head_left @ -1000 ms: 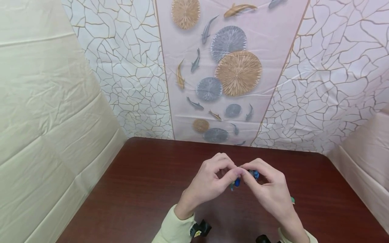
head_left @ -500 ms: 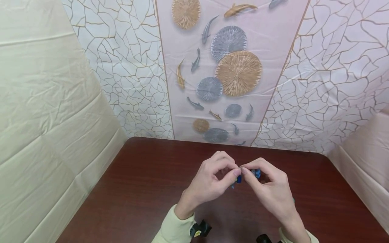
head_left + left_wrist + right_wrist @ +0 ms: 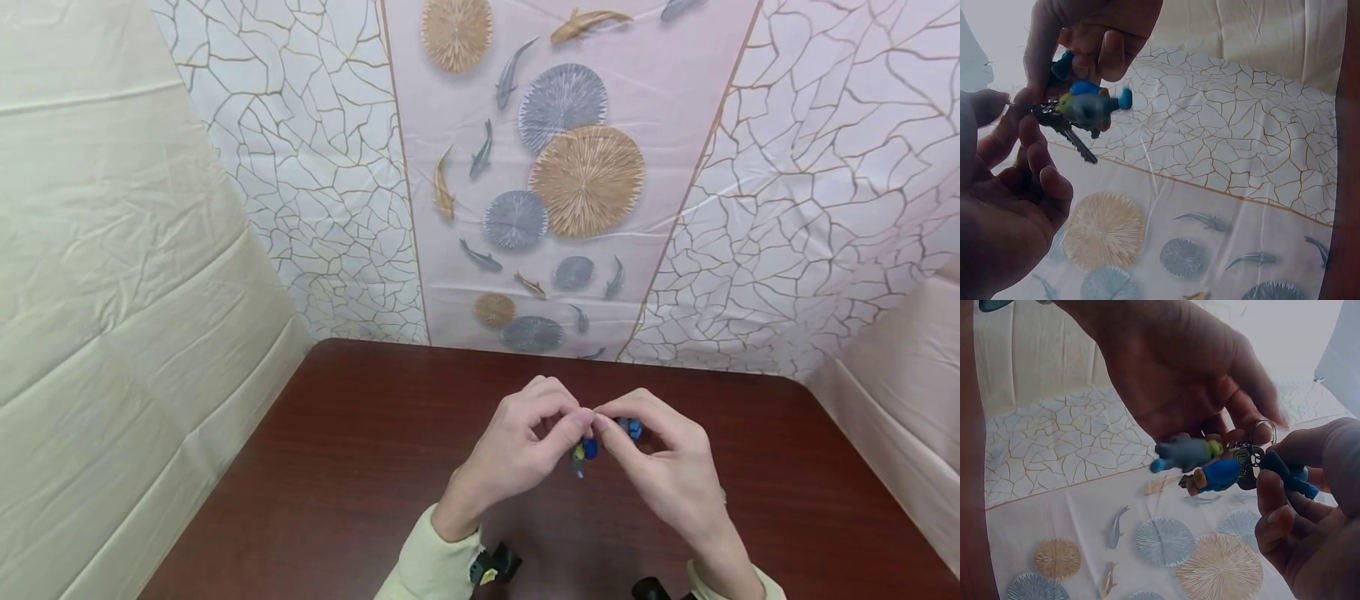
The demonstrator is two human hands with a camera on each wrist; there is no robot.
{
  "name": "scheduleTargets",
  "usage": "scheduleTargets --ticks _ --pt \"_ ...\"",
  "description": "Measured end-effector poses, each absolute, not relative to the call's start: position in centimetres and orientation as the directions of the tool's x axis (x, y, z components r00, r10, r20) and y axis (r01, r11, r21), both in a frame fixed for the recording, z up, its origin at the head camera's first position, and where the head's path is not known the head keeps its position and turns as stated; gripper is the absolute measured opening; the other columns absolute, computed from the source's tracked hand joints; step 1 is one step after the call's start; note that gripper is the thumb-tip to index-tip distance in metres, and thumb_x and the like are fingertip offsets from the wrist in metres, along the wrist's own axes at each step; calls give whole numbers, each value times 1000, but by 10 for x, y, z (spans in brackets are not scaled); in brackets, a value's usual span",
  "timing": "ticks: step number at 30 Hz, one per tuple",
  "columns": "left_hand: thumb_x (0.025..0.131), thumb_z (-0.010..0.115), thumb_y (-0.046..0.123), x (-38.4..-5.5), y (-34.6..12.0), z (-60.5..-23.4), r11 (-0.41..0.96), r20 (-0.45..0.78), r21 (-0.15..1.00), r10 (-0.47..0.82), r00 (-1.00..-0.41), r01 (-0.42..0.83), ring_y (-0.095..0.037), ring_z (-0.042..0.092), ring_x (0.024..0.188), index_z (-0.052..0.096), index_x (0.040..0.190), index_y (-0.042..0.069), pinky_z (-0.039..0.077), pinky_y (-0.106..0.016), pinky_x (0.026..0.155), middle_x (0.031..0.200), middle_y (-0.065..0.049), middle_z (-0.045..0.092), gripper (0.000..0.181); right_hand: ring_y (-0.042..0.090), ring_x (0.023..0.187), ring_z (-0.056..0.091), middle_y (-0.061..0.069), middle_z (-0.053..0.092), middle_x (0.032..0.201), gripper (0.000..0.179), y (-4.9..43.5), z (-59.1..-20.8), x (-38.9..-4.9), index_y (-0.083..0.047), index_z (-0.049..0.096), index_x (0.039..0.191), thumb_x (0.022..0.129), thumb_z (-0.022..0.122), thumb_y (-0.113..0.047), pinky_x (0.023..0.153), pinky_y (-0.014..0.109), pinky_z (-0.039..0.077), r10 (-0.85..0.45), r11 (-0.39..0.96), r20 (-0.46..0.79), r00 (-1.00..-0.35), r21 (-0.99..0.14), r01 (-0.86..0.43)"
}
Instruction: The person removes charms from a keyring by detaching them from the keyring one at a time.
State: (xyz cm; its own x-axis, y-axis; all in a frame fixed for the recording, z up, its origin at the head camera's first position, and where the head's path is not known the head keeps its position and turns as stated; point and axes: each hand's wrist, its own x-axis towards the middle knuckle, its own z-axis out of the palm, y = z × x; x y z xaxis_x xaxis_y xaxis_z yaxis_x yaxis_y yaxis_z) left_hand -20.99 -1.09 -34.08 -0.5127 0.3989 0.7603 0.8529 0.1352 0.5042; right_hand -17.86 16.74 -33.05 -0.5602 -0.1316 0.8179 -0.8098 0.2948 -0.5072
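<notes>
My left hand (image 3: 517, 446) and right hand (image 3: 663, 454) meet fingertip to fingertip above the table. Both pinch a thin metal key ring (image 3: 1264, 432). A serrated key (image 3: 1079, 144) hangs from it, with a dark tag (image 3: 1247, 464) on the same bunch. Two small figure charms dangle under the fingers: a grey one with a yellow-green end (image 3: 1185, 454) and a blue one (image 3: 1221, 475) with an orange-brown part. A third, teal-blue charm (image 3: 631, 429) lies inside the curve of my right hand. Fingers partly cover the ring.
Below the hands is a dark red-brown table (image 3: 337, 467). A small pale object (image 3: 723, 495) is mostly hidden behind the right wrist. Patterned cloth (image 3: 540, 275) hangs behind, with a cream curtain (image 3: 150, 292) at the left. Each wrist wears a black device (image 3: 495, 565).
The fingertips parted slightly half a second ago and are close together again now. The dangling charms have shifted and hang a little lower. Both hands stay almost in place.
</notes>
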Motion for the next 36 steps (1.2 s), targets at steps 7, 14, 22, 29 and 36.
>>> scheduleTargets --ticks 7,14,22,29,36 --pt "96 61 15 -209 -10 -341 135 762 514 381 -523 847 -3 49 79 67 84 13 47 -13 60 83 7 59 14 5 67 48 1 62 77 33 164 -329 -178 -5 72 89 71 71 23 48 20 37 -129 281 824 -552 -504 -817" --pt "93 65 12 -209 -10 -341 125 811 461 344 -474 879 -9 51 82 71 85 11 48 -13 61 87 3 60 10 3 67 49 1 66 78 32 167 -331 -180 -7 73 89 73 72 20 51 17 40 -107 330 814 -571 -513 -793" --pt "93 66 10 -210 -10 -339 69 829 450 337 -445 890 -8 52 84 70 88 9 51 -15 63 90 1 60 6 5 68 50 5 64 78 26 171 -331 -180 -7 73 91 77 72 15 50 19 38 -86 312 806 -585 -536 -785" --pt "95 64 13 -210 -15 -340 61 815 505 296 -499 861 -6 54 83 70 90 10 53 -19 63 89 1 63 8 4 66 49 0 61 78 26 169 -330 -178 -7 72 91 78 71 15 48 19 38 -94 329 801 -592 -536 -778" --pt "95 64 18 -210 -18 -337 78 756 595 283 -590 800 -6 55 81 71 88 11 52 -20 61 86 1 64 12 4 65 51 -4 59 76 29 176 -331 -181 -8 71 91 76 71 17 51 18 41 -110 355 790 -603 -536 -766"
